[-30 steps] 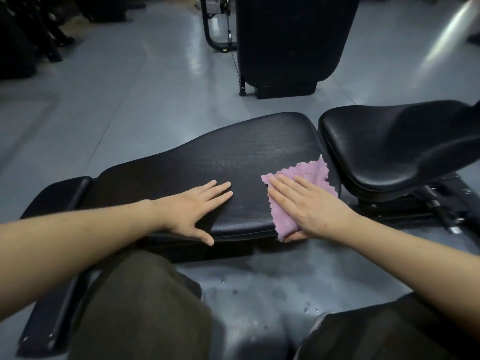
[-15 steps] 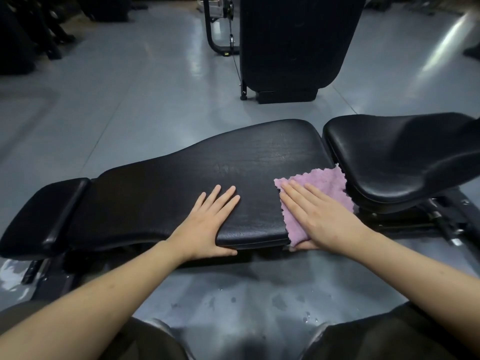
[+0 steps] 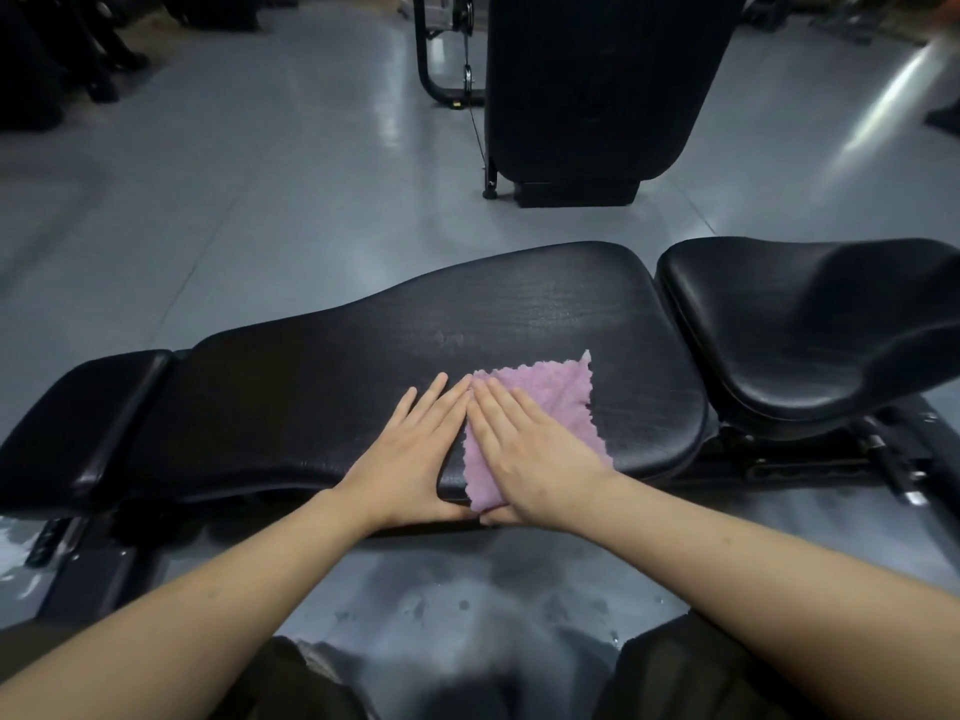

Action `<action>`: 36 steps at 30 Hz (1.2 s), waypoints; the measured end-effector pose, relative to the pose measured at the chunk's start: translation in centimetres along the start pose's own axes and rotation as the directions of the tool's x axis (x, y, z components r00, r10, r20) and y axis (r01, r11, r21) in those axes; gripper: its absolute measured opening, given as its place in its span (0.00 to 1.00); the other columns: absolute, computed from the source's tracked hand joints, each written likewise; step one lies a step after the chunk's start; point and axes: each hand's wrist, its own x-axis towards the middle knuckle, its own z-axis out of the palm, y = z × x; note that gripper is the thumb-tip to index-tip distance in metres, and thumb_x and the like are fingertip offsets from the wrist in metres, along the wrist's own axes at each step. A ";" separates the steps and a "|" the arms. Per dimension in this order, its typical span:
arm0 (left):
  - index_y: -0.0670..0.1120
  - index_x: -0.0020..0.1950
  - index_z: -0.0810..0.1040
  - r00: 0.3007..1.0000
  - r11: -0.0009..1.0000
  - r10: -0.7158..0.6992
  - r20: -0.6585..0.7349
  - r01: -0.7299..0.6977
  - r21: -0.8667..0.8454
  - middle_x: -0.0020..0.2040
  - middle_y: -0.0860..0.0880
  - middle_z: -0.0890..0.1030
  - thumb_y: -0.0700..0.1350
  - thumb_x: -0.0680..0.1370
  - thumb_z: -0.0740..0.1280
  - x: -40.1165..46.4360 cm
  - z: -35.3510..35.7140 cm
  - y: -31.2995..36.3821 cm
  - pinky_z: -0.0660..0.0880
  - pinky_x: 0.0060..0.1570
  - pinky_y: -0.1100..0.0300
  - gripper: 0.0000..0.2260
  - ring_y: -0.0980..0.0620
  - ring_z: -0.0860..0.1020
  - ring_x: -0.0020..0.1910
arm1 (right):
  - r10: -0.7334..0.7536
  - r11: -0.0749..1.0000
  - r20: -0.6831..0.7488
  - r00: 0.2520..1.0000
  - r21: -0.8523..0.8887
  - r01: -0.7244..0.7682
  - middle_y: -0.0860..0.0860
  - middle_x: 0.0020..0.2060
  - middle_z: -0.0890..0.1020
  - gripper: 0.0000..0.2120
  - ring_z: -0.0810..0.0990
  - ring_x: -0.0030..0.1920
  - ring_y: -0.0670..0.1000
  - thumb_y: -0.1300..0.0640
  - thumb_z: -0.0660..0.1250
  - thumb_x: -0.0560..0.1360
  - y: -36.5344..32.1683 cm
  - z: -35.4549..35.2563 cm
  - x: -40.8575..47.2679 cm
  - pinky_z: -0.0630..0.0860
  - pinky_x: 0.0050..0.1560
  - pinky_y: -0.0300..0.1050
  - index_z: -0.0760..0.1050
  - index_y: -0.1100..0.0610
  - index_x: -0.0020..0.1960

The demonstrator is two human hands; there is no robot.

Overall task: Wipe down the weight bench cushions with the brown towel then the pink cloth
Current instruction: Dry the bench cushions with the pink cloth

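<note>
Under my right hand lies a fuzzy pale-pink cloth on the black, grain-creased leather bench cushion; beyond my hands, glossy grey floor.

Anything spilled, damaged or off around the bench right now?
Yes: water droplets and wet patches lie on the grey floor just in front of the long back cushion. The cushion's surface looks creased and cracked near its far edge. The right hand presses the pink cloth flat beside the left hand.
</note>
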 end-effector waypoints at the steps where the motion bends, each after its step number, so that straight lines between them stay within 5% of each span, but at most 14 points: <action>1: 0.47 0.83 0.39 1.000 1.000 0.002 -0.001 -0.002 -0.006 0.83 0.55 0.38 0.74 0.68 0.66 0.0 0.0 0.0 0.45 0.80 0.46 0.57 0.53 0.36 0.81 | -0.003 1.000 0.008 1.000 0.012 0.003 0.70 0.78 0.46 0.57 0.45 0.80 0.67 0.27 0.58 0.74 0.1 -0.1 0.0 0.46 0.79 0.61 0.44 0.72 0.78; 8: 0.48 0.83 0.42 1.000 1.000 0.009 -0.002 -0.009 -0.009 0.83 0.56 0.40 0.75 0.67 0.65 -0.1 -0.1 -0.1 0.45 0.80 0.46 0.57 0.52 0.36 0.81 | 0.052 0.989 0.020 0.998 0.136 -0.054 0.66 0.79 0.53 0.58 0.51 0.80 0.65 0.25 0.63 0.69 0.7 0.2 -1.2 0.54 0.78 0.62 0.53 0.69 0.79; 15: 0.48 0.83 0.41 0.999 0.999 0.009 0.033 -0.011 0.053 0.82 0.56 0.36 0.77 0.67 0.64 -0.1 -0.2 -0.1 0.42 0.80 0.47 0.58 0.52 0.35 0.81 | 0.065 0.995 -0.073 0.995 0.085 -0.059 0.65 0.75 0.66 0.56 0.64 0.76 0.64 0.24 0.66 0.65 3.6 1.6 -5.0 0.61 0.76 0.60 0.65 0.68 0.75; 26: 0.48 0.83 0.42 0.999 0.999 -0.002 0.050 -0.001 0.051 0.82 0.57 0.37 0.77 0.66 0.65 -0.1 -0.5 0.0 0.44 0.80 0.46 0.58 0.52 0.36 0.81 | 0.295 0.933 -0.180 0.939 0.265 -0.242 0.58 0.78 0.63 0.49 0.60 0.78 0.61 0.23 0.49 0.74 8.2 3.3 -10.0 0.58 0.75 0.63 0.65 0.63 0.77; 29: 0.48 0.83 0.42 0.999 0.998 -0.006 0.047 0.003 0.057 0.82 0.56 0.38 0.77 0.66 0.65 -0.1 -0.6 0.1 0.43 0.80 0.47 0.58 0.52 0.36 0.81 | 0.523 0.811 -0.207 0.827 0.420 -0.408 0.56 0.79 0.63 0.45 0.58 0.78 0.62 0.27 0.52 0.77 6.9 3.6 -9.6 0.55 0.76 0.64 0.66 0.62 0.76; 32: 0.48 0.83 0.42 0.999 0.998 -0.010 0.047 0.007 0.058 0.82 0.57 0.37 0.77 0.66 0.65 -0.2 -0.6 0.1 0.42 0.79 0.48 0.58 0.52 0.36 0.81 | 0.778 0.568 -0.186 0.600 0.614 -0.548 0.56 0.78 0.64 0.40 0.56 0.77 0.62 0.34 0.61 0.76 4.8 3.5 -8.7 0.53 0.77 0.62 0.66 0.63 0.75; 36: 0.48 0.83 0.43 0.999 0.999 -0.010 0.041 0.008 0.044 0.82 0.57 0.38 0.78 0.65 0.65 -0.2 -0.6 0.2 0.43 0.80 0.48 0.59 0.53 0.36 0.81 | 0.921 0.253 -0.033 0.388 0.807 -0.533 0.59 0.79 0.58 0.40 0.51 0.79 0.60 0.43 0.74 0.73 3.3 3.2 -8.3 0.49 0.79 0.55 0.63 0.62 0.75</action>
